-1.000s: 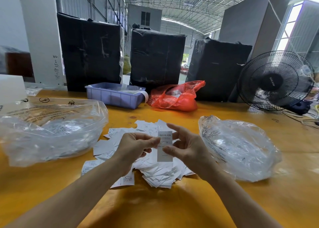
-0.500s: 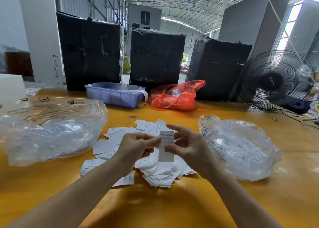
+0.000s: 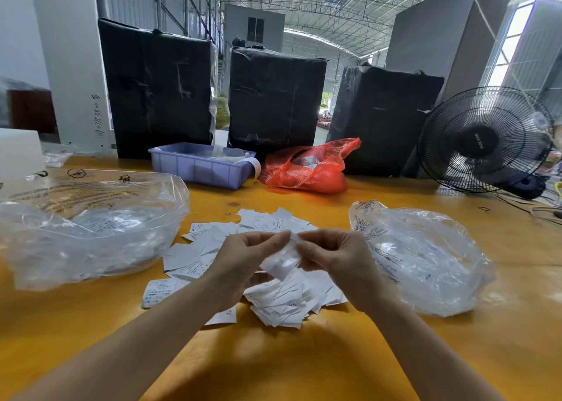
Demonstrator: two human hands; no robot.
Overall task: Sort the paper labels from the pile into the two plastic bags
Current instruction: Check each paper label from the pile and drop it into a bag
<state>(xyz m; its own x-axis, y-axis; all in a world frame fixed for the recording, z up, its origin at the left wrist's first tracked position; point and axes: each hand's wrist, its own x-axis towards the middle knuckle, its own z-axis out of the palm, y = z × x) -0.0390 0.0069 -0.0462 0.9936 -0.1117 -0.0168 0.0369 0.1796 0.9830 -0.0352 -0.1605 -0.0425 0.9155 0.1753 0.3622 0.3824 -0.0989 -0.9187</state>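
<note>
A pile of white paper labels lies on the yellow table in front of me. Above it, my left hand and my right hand both pinch one label, which is blurred and tilted flat between them. A large clear plastic bag with some labels inside sits to the left of the pile. A smaller clear plastic bag sits to the right, close to my right hand.
At the back of the table stand a lilac plastic bin, a red plastic bag and a black fan. Three black wrapped bales rise behind them. Cables lie at the far right.
The label stood upright between my fingertips; now it is tipped over and blurred, and both hands have closed in round it.
</note>
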